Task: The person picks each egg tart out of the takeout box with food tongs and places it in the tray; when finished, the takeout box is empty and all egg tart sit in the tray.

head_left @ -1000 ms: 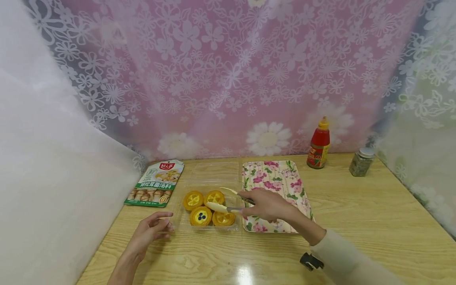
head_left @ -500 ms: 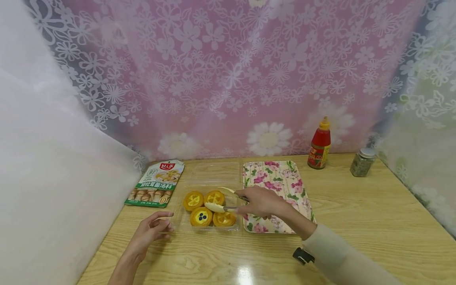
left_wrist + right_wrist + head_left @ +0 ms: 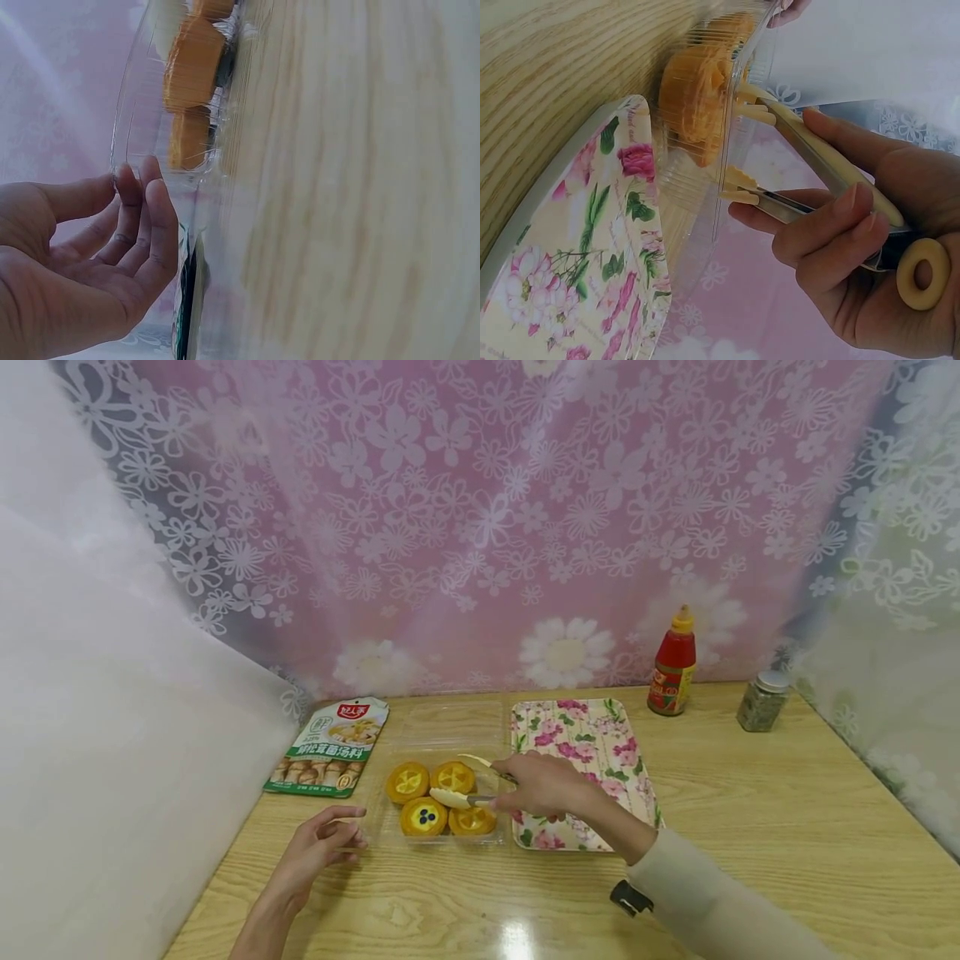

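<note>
My right hand (image 3: 546,787) holds metal tongs (image 3: 817,154) with cream-coloured tips, spread apart. In the head view, the tips lie over and beside the back right tart (image 3: 452,774) of several yellow tarts in a clear plastic container (image 3: 390,835). The front left tart (image 3: 423,817) has dark berries on top. At the container's left edge is my left hand (image 3: 311,852); its thumb and fingertips pinch the clear rim in the left wrist view, where the hand (image 3: 97,262) is seen close up. A floral tray (image 3: 573,739) lies under my right hand, beside the container.
A green and white food packet (image 3: 327,747) lies at the back left. Behind the tray to the right stand a red sauce bottle (image 3: 672,668) and a small jar with a silver lid (image 3: 763,703). The container's clear lid (image 3: 452,722) stretches backwards. Curtains surround the table.
My right hand has shifted slightly left, and the tong tips have moved a little left over the tarts. My left hand has stayed at the container's edge.
</note>
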Action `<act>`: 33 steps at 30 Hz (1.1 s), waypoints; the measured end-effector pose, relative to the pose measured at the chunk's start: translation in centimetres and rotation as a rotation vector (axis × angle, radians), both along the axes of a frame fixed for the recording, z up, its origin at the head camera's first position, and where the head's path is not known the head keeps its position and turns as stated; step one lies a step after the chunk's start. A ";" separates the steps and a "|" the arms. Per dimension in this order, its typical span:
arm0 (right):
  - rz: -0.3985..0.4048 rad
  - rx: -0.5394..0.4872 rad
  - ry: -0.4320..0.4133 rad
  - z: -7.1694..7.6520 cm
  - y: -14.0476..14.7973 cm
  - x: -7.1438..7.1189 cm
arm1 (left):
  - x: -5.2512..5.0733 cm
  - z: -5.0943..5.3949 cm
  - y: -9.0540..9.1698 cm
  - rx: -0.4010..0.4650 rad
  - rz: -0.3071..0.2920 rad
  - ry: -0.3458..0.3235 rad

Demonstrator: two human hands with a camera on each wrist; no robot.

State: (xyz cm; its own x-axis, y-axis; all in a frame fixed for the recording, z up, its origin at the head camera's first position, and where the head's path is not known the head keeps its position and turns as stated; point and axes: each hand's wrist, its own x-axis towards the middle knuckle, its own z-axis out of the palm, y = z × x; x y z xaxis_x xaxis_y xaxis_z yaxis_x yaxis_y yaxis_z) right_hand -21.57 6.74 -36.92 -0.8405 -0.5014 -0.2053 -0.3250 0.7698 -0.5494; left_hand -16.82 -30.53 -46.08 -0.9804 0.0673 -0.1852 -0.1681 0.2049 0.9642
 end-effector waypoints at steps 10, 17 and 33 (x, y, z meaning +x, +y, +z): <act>-0.024 -0.016 0.001 0.5 0.3 0.2 | -0.2 0.2 0.5 -0.028 0.074 -0.014; -0.024 0.001 0.000 0.3 -0.3 0.1 | 0.0 0.3 0.5 -0.027 0.066 -0.002; 0.034 0.018 0.069 -0.7 -0.3 0.0 | 0.1 0.0 0.6 -0.023 0.073 -0.003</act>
State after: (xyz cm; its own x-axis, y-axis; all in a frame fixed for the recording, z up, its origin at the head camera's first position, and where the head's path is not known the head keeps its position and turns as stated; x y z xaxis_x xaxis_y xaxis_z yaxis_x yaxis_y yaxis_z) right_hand -21.56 6.48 -37.60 -0.8354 -0.5268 -0.1568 -0.3878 0.7671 -0.5110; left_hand -16.76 -29.89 -46.05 -0.9820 -0.0083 -0.1888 -0.1862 0.2139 0.9590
